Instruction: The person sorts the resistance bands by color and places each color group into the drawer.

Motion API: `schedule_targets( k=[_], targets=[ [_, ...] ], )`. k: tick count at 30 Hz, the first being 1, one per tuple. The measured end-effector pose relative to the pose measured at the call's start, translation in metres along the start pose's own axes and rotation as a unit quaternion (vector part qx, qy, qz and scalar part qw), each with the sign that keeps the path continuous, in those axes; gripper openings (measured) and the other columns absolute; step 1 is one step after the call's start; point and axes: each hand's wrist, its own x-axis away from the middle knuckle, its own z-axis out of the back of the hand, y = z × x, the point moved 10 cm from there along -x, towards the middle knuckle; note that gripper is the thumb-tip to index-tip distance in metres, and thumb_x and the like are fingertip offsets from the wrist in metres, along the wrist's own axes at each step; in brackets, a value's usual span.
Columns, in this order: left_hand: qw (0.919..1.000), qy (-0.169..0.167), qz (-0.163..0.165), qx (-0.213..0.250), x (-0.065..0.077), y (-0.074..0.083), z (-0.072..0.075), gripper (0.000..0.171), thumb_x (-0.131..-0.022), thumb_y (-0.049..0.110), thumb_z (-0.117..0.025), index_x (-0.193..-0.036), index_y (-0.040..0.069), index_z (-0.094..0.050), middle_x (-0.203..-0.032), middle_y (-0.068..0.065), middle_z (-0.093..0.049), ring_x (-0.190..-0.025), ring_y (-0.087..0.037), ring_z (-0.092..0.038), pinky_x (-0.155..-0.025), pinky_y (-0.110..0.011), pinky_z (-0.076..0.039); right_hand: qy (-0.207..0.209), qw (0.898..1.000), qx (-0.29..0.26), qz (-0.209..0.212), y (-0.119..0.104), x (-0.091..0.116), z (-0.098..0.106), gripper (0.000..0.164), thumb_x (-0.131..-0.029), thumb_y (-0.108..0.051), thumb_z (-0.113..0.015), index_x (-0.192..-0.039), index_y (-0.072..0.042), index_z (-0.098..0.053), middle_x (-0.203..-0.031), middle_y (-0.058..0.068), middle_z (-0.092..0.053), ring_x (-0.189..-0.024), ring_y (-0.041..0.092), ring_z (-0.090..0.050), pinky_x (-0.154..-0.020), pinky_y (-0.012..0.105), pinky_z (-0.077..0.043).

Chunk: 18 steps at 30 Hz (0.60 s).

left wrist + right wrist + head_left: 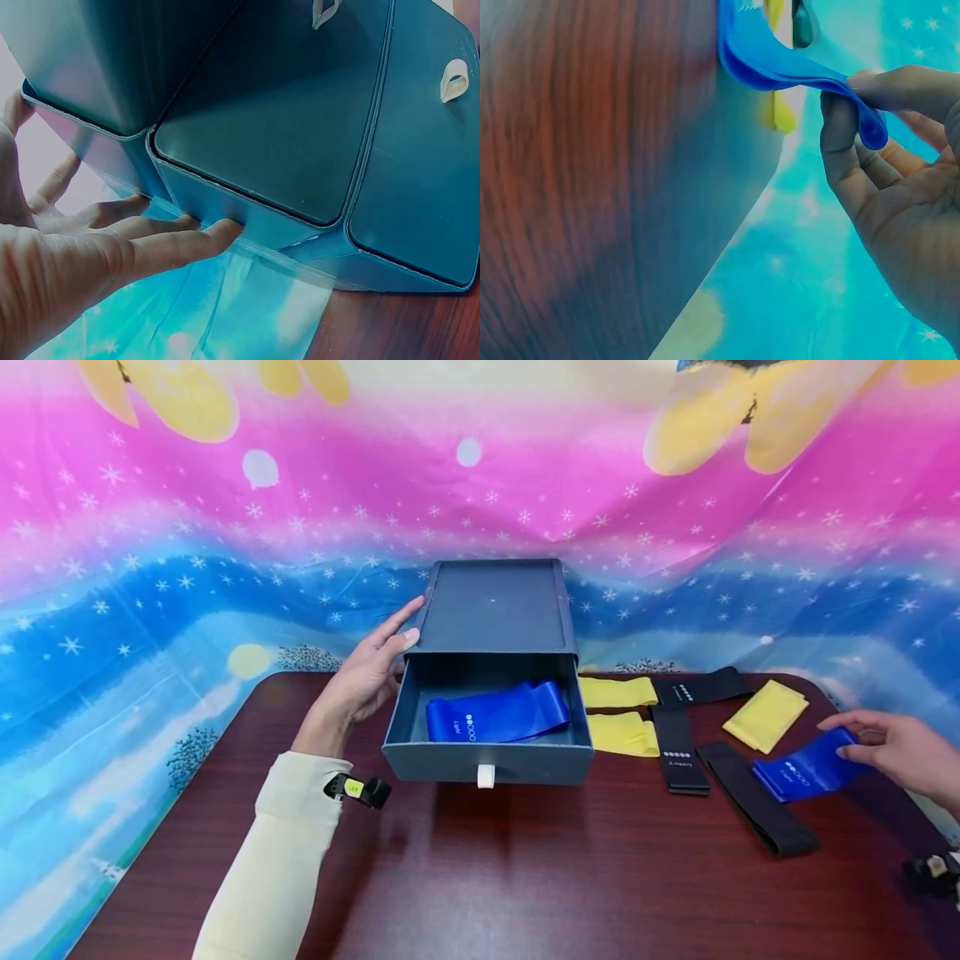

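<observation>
A grey drawer unit stands at the back of the table, its top drawer pulled out. Inside that drawer lies a blue resistance band marked with dots. My left hand rests against the unit's left side, thumb near the top edge; in the left wrist view its extended fingers touch the side of the stacked drawers. Over at the right, my right hand pinches one end of another blue resistance band between thumb and fingers. The right wrist view shows this folded end gripped, the band curving away.
Right of the unit lie two yellow bands and black bands. A folded yellow band and a long black band are near my right hand. Two lower drawers are closed. A printed cloth hangs behind the table.
</observation>
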Motion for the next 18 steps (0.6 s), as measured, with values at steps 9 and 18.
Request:
schedule_targets(
  k=[9,18],
  targets=[
    [1.0000,0.003,-0.001,-0.004,-0.001,0.002,0.000,0.058,-0.110,0.041,-0.051,-0.163,0.048,-0.029,-0.167,-0.009,-0.035,-0.128,-0.046,-0.062,-0.088,-0.054,-0.061,0.007,1.000,-0.014,0.014,-0.032,0.010,0.013,0.037,-0.104,0.001,-0.056,-0.140,0.009,-0.051,-0.145,0.048,-0.036,-0.100,0.057,-0.059,-0.060,0.030,-0.044],
    [1.0000,0.002,-0.001,-0.001,0.000,0.001,-0.001,0.057,-0.110,0.041,-0.052,-0.162,0.049,-0.031,-0.166,-0.010,-0.037,-0.117,-0.034,-0.070,-0.087,-0.052,-0.062,0.028,0.999,-0.027,0.033,-0.073,0.014,0.028,0.036,-0.106,-0.001,-0.056,-0.140,0.006,-0.052,-0.145,0.045,-0.039,-0.108,0.042,-0.066,-0.064,0.030,-0.052]
  ],
)
